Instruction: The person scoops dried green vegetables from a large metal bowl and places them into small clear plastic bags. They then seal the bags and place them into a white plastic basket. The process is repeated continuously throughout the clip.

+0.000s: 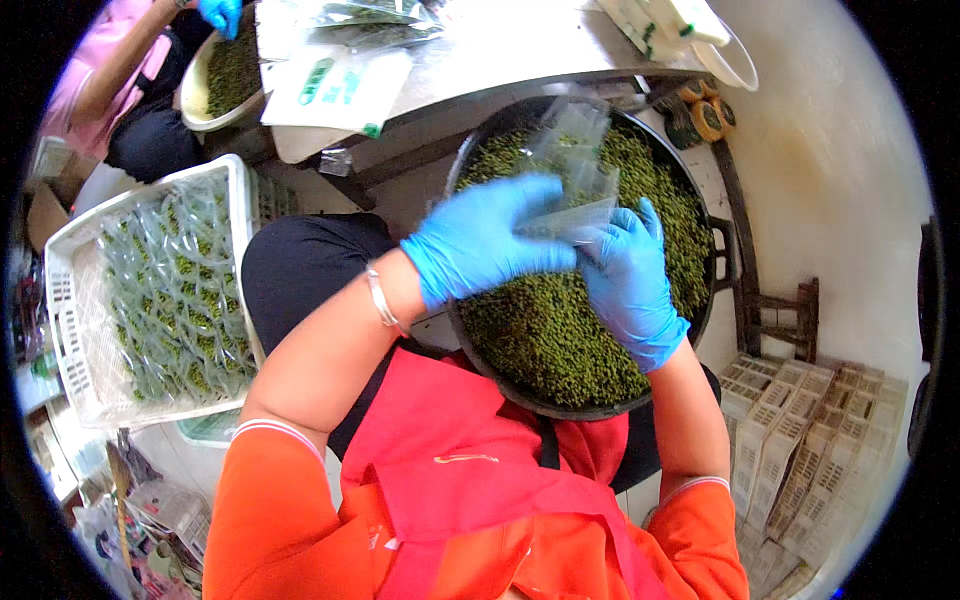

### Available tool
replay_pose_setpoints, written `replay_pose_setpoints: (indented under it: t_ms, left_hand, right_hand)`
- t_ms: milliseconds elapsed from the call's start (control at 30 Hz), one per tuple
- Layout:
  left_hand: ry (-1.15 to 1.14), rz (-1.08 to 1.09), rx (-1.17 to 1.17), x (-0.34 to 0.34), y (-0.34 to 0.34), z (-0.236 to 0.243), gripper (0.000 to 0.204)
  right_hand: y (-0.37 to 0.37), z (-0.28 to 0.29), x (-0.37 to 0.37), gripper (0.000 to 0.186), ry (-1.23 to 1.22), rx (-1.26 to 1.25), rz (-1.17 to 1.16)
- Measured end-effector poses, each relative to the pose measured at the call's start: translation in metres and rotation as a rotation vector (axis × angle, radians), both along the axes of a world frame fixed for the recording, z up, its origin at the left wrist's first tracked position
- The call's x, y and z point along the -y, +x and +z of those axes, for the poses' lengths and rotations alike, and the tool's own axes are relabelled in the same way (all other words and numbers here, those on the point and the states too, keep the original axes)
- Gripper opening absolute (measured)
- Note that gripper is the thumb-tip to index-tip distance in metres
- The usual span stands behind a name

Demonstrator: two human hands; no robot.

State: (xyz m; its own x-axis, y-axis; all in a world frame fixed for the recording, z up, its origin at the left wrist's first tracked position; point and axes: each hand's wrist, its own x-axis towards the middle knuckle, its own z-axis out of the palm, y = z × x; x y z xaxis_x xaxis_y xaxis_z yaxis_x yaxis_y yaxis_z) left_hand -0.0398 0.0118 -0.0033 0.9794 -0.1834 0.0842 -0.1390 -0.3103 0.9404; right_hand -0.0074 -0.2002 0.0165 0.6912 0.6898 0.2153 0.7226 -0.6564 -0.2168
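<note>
A clear plastic bag [572, 145] is between my blue-gloved hands, over a round black tub [580, 411] with side handles. Small round green berries [560, 345], like green peppercorns, fill the tub. My left hand [490, 240], slightly blurred, has its thumb and fingers about the near end of the bag. From the right, my right hand [630, 280] pinches the bag's edge, its fingertips close to those of the left. The bag's far part lies over the berries; I cannot make out whether anything is inside it.
To the left, a white plastic crate [75, 340] holds several filled clear bags [180, 300]. A table [500, 65] with flat printed bags [340, 90] stands ahead. A co-worker's gloved hand [220, 15] is above a basin [192, 100]. Slatted crates [790, 430] stand by the right wall.
</note>
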Motion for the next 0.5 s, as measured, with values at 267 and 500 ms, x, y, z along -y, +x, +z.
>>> replay_pose_setpoints:
  t_ms: [267,500]
  left_hand:
    - [0.697,0.801,0.153,-0.120,0.046,-0.009,0.039]
    - [0.433,0.850,0.066,-0.131,0.054,-0.026,0.028]
  right_hand:
    - [0.050,-0.030,-0.037,0.033,-0.150,0.040,-0.055]
    - [0.012,-0.008,-0.014,0.042,0.131,0.038,-0.018]
